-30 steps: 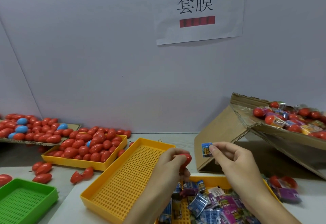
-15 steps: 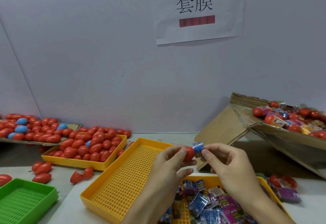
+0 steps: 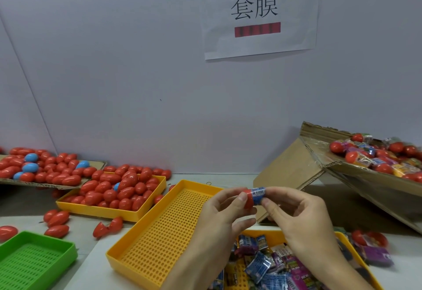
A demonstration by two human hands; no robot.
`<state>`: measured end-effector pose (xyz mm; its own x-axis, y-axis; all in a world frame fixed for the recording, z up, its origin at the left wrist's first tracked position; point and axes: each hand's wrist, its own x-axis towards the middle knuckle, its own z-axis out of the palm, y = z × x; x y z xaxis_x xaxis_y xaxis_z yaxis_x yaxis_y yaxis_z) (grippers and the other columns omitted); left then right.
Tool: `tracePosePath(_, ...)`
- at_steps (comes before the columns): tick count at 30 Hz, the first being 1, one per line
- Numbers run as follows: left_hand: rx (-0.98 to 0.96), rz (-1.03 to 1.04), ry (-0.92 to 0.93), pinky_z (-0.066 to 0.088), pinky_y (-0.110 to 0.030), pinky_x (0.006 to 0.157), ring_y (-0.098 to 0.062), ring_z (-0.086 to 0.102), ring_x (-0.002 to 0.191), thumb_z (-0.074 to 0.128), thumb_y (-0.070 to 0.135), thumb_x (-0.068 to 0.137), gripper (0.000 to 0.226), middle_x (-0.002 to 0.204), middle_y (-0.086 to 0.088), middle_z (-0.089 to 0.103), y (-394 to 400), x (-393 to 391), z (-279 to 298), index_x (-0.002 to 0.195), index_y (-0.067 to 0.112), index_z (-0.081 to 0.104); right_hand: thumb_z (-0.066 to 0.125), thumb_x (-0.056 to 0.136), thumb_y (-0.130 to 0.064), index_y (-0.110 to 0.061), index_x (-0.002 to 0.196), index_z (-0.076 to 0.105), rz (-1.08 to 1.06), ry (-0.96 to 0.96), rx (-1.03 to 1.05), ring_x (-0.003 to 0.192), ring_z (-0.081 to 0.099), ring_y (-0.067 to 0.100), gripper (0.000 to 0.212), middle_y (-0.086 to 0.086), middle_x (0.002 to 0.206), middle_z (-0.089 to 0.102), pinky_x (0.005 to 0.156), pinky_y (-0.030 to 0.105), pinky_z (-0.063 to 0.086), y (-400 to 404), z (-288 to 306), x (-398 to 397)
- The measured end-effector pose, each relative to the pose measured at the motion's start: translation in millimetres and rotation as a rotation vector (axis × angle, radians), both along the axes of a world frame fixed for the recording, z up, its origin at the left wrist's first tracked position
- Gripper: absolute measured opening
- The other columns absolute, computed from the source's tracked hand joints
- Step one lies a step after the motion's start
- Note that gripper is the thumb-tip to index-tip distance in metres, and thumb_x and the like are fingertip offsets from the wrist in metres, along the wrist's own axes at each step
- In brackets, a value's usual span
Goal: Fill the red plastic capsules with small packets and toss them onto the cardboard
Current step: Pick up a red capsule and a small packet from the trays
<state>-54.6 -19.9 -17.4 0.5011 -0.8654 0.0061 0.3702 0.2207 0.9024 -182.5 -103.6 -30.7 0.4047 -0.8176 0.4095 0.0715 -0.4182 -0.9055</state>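
My left hand [image 3: 225, 215] holds a red capsule half [image 3: 249, 200] above the yellow trays, open end facing right. My right hand [image 3: 296, 216] pinches a small blue packet [image 3: 259, 195] and the packet sits partly inside the capsule's mouth. Below my hands a yellow tray [image 3: 342, 238] holds several coloured packets. At the right a tilted cardboard sheet [image 3: 356, 176] carries several red capsules mixed with packets.
An empty perforated yellow tray [image 3: 164, 228] lies in the middle. Another yellow tray [image 3: 109, 208] to its left is full of red capsules, with more on flat cardboard [image 3: 43, 183] behind. A green tray [image 3: 34, 260] sits at the lower left. Loose capsules lie between.
My right hand brought the blue packet left to the capsule in my left hand. The packet now sits in the capsule's mouth; both hands rose slightly together.
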Motion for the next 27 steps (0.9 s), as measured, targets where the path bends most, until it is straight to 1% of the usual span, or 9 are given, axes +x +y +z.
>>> tracePosePath(4, 0.021, -0.005, -0.061, 0.057, -0.028, 0.067, -0.027, 0.073, 0.092, 0.072, 0.018, 0.084, 0.011, 0.095, -0.009, 0.076, 0.2, 0.7, -0.3, 0.092, 0.015, 0.079, 0.076, 0.083, -0.015, -0.034, 0.089, 0.075, -0.013, 0.009, -0.012, 0.082, 0.070, 0.008, 0.020, -0.015, 0.085, 0.076, 0.067, 0.023, 0.059, -2.0, 0.7, -3.2)
tracePosePath(7, 0.027, -0.011, -0.081, 0.057, -0.027, 0.068, -0.024, 0.074, 0.092, 0.073, 0.023, 0.080, 0.014, 0.096, -0.008, 0.076, 0.1, 0.9, -0.2, 0.092, 0.017, 0.079, 0.077, 0.081, -0.019, -0.031, 0.090, 0.077, -0.009, -0.001, -0.004, 0.083, 0.071, 0.010, 0.015, -0.012, 0.086, 0.076, 0.069, 0.024, 0.059, -3.6, 1.7, -5.1)
tracePosePath(11, 0.030, -0.020, -0.113, 0.056, -0.027, 0.068, -0.023, 0.074, 0.091, 0.073, 0.023, 0.082, 0.015, 0.097, -0.008, 0.076, -0.6, 0.9, -2.2, 0.094, 0.017, 0.079, 0.077, 0.076, -0.026, -0.030, 0.088, 0.077, 0.010, -0.021, -0.013, 0.083, 0.071, 0.007, 0.013, -0.012, 0.085, 0.077, 0.069, 0.019, 0.057, -3.3, 5.9, -6.1)
tracePosePath(13, 0.021, -0.028, -0.135, 0.056, -0.026, 0.069, -0.021, 0.074, 0.090, 0.073, 0.024, 0.081, 0.017, 0.097, -0.008, 0.076, -0.8, 1.0, -3.2, 0.096, 0.016, 0.078, 0.073, 0.070, -0.034, -0.029, 0.090, 0.078, 0.026, -0.026, -0.026, 0.082, 0.071, 0.007, 0.021, -0.011, 0.084, 0.077, 0.070, 0.017, 0.057, -1.8, 8.3, -6.8)
tracePosePath(15, 0.004, -0.039, -0.149, 0.056, -0.026, 0.070, -0.021, 0.074, 0.090, 0.074, 0.024, 0.079, 0.025, 0.098, -0.008, 0.076, -1.2, 1.4, -3.8, 0.100, 0.013, 0.077, 0.072, 0.068, -0.037, -0.028, 0.090, 0.078, 0.018, -0.020, -0.035, 0.079, 0.070, 0.008, 0.025, -0.010, 0.084, 0.077, 0.069, 0.017, 0.056, -1.3, 9.3, -7.4)
tracePosePath(17, -0.013, -0.038, -0.161, 0.057, -0.025, 0.070, -0.023, 0.074, 0.091, 0.074, 0.023, 0.077, 0.032, 0.099, -0.009, 0.075, -1.8, 1.7, -4.4, 0.105, 0.009, 0.074, 0.074, 0.070, -0.034, -0.028, 0.090, 0.077, 0.009, -0.019, -0.040, 0.079, 0.070, 0.007, 0.021, -0.010, 0.084, 0.076, 0.070, 0.018, 0.056, -1.0, 9.9, -7.5)
tracePosePath(20, -0.033, -0.030, -0.203, 0.057, -0.024, 0.072, -0.024, 0.074, 0.093, 0.074, 0.022, 0.076, 0.036, 0.099, -0.007, 0.075, -2.3, 2.5, -6.0, 0.109, 0.008, 0.071, 0.079, 0.078, -0.018, -0.026, 0.092, 0.074, 0.000, -0.010, -0.045, 0.082, 0.070, 0.004, 0.018, -0.011, 0.086, 0.076, 0.072, 0.021, 0.057, -1.6, 9.3, -7.6)
tracePosePath(21, -0.038, -0.024, -0.220, 0.057, -0.024, 0.072, -0.023, 0.074, 0.093, 0.075, 0.022, 0.076, 0.036, 0.099, -0.005, 0.075, -2.5, 2.8, -6.5, 0.109, 0.008, 0.070, 0.079, 0.079, -0.016, -0.026, 0.092, 0.074, -0.002, 0.001, -0.047, 0.081, 0.070, 0.004, 0.017, -0.011, 0.086, 0.076, 0.072, 0.021, 0.057, -2.1, 9.1, -7.7)
tracePosePath(27, -0.049, 0.001, -0.297, 0.058, -0.026, 0.073, -0.020, 0.073, 0.096, 0.078, 0.024, 0.074, 0.033, 0.096, 0.001, 0.075, -4.0, 4.7, -10.5, 0.105, 0.013, 0.072, 0.078, 0.080, -0.016, -0.023, 0.085, 0.076, 0.041, 0.034, -0.026, 0.075, 0.069, 0.009, 0.009, -0.007, 0.079, 0.075, 0.067, 0.017, 0.054, -3.3, 8.0, -8.1)
